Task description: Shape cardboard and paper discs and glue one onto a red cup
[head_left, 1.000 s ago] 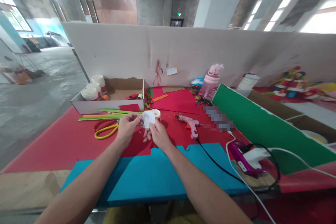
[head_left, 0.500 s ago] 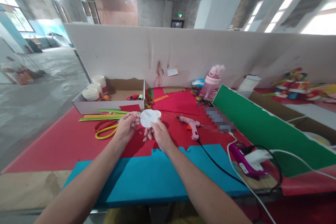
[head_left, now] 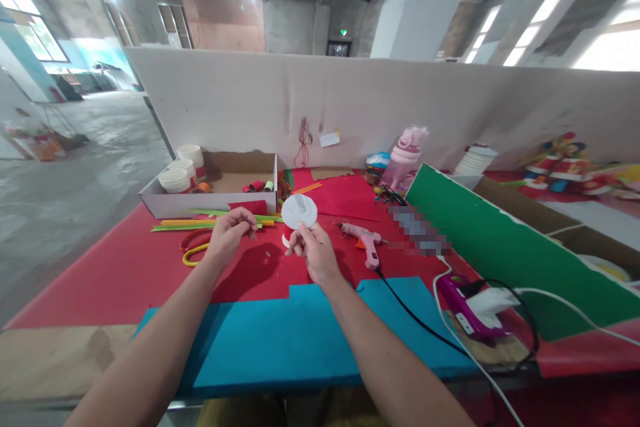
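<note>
My right hand (head_left: 317,250) pinches the lower edge of a white paper disc (head_left: 299,209), which faces me and has a greyish mark on it. Loosely curled, my left hand (head_left: 233,233) hovers left of the disc with nothing visible in its fingers. Behind the right fingers, a small round white and red object (head_left: 286,239) is partly hidden. Scissors with red and yellow handles (head_left: 193,257) lie beside my left wrist. To the right of my right hand rests a pink glue gun (head_left: 367,242) on the red tabletop (head_left: 125,260).
An open box (head_left: 207,203) with paper cups (head_left: 183,170) stands back left, near green and orange strips (head_left: 173,223). Blue sheets (head_left: 300,340) cover the front edge. A green-sided box (head_left: 480,247), a purple power strip (head_left: 473,310) and cords lie right. A pink bottle (head_left: 403,157) stands behind.
My left hand has moved away from the disc to the left, its fingers loosened. My right hand has carried the disc slightly right and up.
</note>
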`<state>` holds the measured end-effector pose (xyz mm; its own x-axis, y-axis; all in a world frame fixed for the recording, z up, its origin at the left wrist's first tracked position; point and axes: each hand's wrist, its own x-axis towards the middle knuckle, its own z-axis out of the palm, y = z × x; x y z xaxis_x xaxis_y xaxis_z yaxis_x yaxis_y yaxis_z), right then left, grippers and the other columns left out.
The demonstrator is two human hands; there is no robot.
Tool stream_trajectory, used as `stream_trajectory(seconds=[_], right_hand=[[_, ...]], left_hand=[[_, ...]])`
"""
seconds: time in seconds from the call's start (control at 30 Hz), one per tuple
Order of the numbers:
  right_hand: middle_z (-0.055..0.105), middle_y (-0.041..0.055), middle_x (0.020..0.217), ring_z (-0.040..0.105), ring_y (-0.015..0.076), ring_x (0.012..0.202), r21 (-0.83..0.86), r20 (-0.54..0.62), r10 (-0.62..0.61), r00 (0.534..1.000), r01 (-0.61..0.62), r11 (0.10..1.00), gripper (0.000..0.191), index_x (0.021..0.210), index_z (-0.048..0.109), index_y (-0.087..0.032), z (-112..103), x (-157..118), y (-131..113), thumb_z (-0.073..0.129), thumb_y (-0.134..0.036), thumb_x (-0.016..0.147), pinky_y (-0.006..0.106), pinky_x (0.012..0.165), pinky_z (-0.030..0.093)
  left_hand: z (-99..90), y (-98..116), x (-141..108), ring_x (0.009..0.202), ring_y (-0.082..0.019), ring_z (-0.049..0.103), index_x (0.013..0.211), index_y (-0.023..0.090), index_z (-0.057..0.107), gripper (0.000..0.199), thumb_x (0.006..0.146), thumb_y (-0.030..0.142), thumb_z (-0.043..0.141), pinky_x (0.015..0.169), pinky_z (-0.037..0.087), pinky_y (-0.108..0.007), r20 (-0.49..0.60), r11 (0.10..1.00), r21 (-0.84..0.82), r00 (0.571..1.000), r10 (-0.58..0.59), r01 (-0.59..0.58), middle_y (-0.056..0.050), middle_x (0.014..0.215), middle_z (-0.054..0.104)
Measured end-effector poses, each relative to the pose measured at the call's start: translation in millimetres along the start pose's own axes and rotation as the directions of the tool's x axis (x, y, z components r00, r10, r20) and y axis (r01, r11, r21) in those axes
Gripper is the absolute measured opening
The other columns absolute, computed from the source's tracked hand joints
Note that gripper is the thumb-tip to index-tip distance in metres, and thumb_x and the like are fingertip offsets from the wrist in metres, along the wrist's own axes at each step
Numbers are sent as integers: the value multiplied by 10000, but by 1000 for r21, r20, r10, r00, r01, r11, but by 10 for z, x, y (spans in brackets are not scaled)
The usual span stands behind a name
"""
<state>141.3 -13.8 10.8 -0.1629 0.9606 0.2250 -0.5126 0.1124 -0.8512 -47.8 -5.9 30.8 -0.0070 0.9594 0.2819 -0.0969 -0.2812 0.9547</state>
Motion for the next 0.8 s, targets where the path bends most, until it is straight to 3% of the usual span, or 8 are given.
stream_trajectory(seconds=[0.1, 0.23, 0.37, 0.53, 0.6, 0.67, 0.73, 0.8], right_hand=[[578, -48, 560, 442, 52, 386, -30, 13, 46, 999, -45, 999, 265, 746, 517, -179, 20, -17, 25, 586, -424, 817, 206, 444, 483], [571, -53, 557, 454, 57, 387, -129, 81, 133, 988, -122, 984, 280, 799, 536, -174, 54, -38, 52, 573, -452, 803, 214, 452, 491], [546, -59, 549, 421, 58, 387, -251, 81, 183, 980, -158, 955, 291, 850, 568, -161, 37, -31, 16, 595, -441, 774, 211, 431, 481], [460, -69, 502, 354, 56, 361, -318, 140, 228, 964, -174, 932, 265, 856, 583, -163, -7, -38, -21, 543, -420, 804, 164, 306, 327], [437, -72, 487, 352, 60, 349, -332, 124, 204, 971, -154, 931, 276, 847, 577, -162, -13, -43, -6, 523, -431, 812, 169, 305, 334], [440, -68, 485, 421, 80, 366, -371, 81, 145, 986, -105, 923, 312, 850, 575, -162, -15, -42, 17, 496, -462, 826, 188, 347, 400], [453, -60, 492, 507, 110, 409, -417, 63, 109, 992, -73, 906, 337, 856, 573, -165, -18, -37, 41, 470, -485, 840, 214, 405, 461], [481, -48, 509, 557, 129, 442, -457, 67, 110, 992, -68, 887, 327, 850, 562, -171, -20, -34, 62, 447, -476, 858, 232, 451, 489]], left_hand=[[98, 8, -40, 502, -81, 482, 763, 144, 600, 111, 786, 252, 591, 516, 387, -208, 54, 996, 93, 999, -8, 3, 14, 570, 548], [204, 31, -80, 510, -82, 453, 827, 153, 590, 218, 795, 365, 633, 516, 376, -210, 105, 986, 169, 994, -35, 17, 27, 580, 520], [152, 62, -82, 509, -83, 424, 681, 154, 533, 309, 853, 410, 548, 502, 343, -212, 206, 977, 213, 978, -35, -10, 26, 549, 463], [101, 66, -84, 542, -96, 450, 683, 155, 558, 309, 861, 406, 527, 507, 362, -217, 382, 927, 370, 920, -92, -61, 11, 598, 502], [133, 42, -84, 569, -106, 487, 737, 158, 596, 252, 855, 374, 542, 535, 394, -222, 292, 887, 446, 956, -15, -122, 4, 630, 552], [176, 12, -84, 606, -116, 525, 787, 162, 634, 180, 829, 330, 583, 574, 424, -231, 143, 816, 537, 977, 161, -213, -8, 677, 608], [218, -14, -89, 666, -129, 565, 811, 171, 667, 135, 815, 290, 606, 627, 453, -243, 84, 728, 611, 940, 330, -310, -26, 748, 655], [259, -36, -102, 738, -144, 602, 825, 183, 691, 119, 823, 262, 602, 689, 480, -259, 121, 662, 638, 900, 419, -394, -41, 811, 682]])
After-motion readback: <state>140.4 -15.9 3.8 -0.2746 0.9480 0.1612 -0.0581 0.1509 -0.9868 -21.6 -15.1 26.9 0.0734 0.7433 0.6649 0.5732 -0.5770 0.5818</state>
